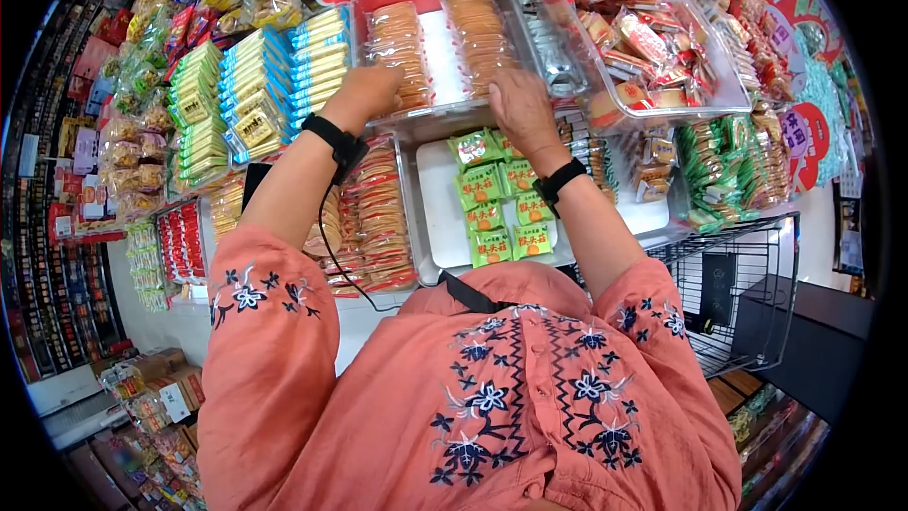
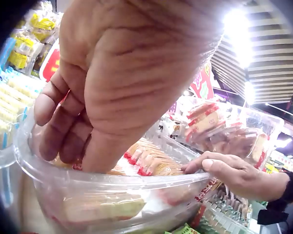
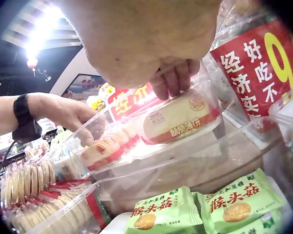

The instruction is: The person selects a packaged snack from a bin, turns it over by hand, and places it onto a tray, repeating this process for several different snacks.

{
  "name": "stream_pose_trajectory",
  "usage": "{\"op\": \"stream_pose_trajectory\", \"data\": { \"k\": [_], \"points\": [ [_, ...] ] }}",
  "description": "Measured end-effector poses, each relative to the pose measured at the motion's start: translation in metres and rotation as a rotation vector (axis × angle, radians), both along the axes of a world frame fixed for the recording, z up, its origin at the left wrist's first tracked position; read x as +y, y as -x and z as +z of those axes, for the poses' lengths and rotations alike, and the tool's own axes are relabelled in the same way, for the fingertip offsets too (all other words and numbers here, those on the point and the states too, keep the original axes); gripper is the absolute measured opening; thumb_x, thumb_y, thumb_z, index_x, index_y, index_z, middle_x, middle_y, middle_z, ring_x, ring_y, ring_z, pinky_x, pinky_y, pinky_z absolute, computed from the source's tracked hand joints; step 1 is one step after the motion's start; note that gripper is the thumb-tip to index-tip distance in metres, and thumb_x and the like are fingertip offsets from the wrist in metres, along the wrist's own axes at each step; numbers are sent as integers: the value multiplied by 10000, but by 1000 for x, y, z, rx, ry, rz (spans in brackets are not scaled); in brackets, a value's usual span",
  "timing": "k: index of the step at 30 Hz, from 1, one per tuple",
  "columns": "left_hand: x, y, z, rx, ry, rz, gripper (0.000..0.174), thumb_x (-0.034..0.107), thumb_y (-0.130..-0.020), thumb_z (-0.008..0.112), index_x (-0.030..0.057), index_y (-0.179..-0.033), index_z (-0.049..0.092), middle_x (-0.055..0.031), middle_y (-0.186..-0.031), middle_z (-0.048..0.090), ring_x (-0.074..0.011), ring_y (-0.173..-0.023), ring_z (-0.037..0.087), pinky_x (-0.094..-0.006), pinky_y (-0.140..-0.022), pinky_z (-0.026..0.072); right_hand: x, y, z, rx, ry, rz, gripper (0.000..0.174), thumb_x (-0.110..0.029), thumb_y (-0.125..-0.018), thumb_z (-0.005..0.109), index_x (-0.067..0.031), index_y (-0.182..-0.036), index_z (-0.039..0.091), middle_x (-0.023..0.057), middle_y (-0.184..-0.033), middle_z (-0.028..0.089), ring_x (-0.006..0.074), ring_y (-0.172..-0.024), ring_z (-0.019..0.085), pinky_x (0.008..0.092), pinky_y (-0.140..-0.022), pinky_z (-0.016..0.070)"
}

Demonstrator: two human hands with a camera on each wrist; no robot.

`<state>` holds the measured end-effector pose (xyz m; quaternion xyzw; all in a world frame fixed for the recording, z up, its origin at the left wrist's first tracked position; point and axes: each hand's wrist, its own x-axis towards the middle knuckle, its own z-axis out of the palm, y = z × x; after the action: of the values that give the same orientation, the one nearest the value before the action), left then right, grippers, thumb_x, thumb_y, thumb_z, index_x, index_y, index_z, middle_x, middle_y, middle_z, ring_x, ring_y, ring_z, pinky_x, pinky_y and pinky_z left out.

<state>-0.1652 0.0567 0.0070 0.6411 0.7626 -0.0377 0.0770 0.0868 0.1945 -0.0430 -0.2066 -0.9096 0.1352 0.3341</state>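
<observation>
Two rows of wrapped thin crispbread biscuits stand on edge in a clear plastic bin (image 1: 430, 121). My left hand (image 1: 371, 95) reaches over the bin's near rim to the front of the left biscuit row (image 1: 397, 38). In the left wrist view the left hand's fingers (image 2: 73, 139) point down into the bin, loosely bent, and the palm hides part of that row. My right hand (image 1: 526, 114) rests its fingertips at the front of the right biscuit row (image 1: 480, 33). The left wrist view shows the right hand (image 2: 234, 173) with fingers extended; they overlap the front biscuit packet (image 3: 176, 119) in the right wrist view.
A white-bottomed tray (image 1: 440, 218) with green biscuit packets (image 1: 482, 185) sits below the bin. To the left are blue-wrapped snack bars (image 1: 255, 76). At the right, a clear tub (image 1: 690, 114) of red-wrapped snacks juts out above a black wire rack (image 1: 738, 293).
</observation>
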Motion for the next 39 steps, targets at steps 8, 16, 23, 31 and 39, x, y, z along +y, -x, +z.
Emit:
{"op": "stream_pose_trajectory", "data": {
  "k": [8, 16, 23, 31, 39],
  "points": [
    [-2, 3, -2, -17, -78, -26, 320, 220, -813, 756, 50, -1019, 580, -186, -992, 674, -396, -935, 662, -499, -790, 524, 0, 1, -2, 19, -10, -4, 119, -170, -922, 593, -56, -946, 615, 138, -954, 640, 333, -974, 600, 451, -915, 445],
    [-3, 1, -2, 16, -169, -79, 418, 161, -764, 777, 54, -1115, 577, -194, -1094, 610, -404, -1019, 627, -470, -865, 515, -1, 1, -1, 21, -16, -12, 116, -171, -913, 602, -58, -937, 613, 134, -947, 635, 330, -964, 599, 452, -908, 447],
    [-3, -4, 1, 39, -71, -62, 504, 249, -736, 814, 53, -1146, 596, -182, -1138, 629, -356, -1099, 629, -450, -907, 534, -1, 0, 2, 34, -15, 0, 101, -155, -908, 603, -56, -927, 609, 132, -929, 623, 334, -945, 594, 455, -891, 450],
    [0, 0, -1, 82, -145, -99, 488, 279, -730, 784, 42, -1111, 590, -169, -1099, 631, -355, -1040, 635, -459, -853, 527, 0, 1, -1, 42, -18, -3, 105, -169, -914, 603, -65, -904, 602, 134, -912, 623, 340, -934, 598, 458, -877, 455],
    [-2, 1, -6, 130, -164, -167, 514, 287, -720, 817, 32, -1100, 583, -154, -1068, 628, -340, -1033, 635, -456, -845, 531, -2, 0, 3, 25, -15, -12, 113, -174, -916, 602, -61, -922, 612, 135, -914, 632, 338, -938, 603, 456, -886, 455]
  ]
}}
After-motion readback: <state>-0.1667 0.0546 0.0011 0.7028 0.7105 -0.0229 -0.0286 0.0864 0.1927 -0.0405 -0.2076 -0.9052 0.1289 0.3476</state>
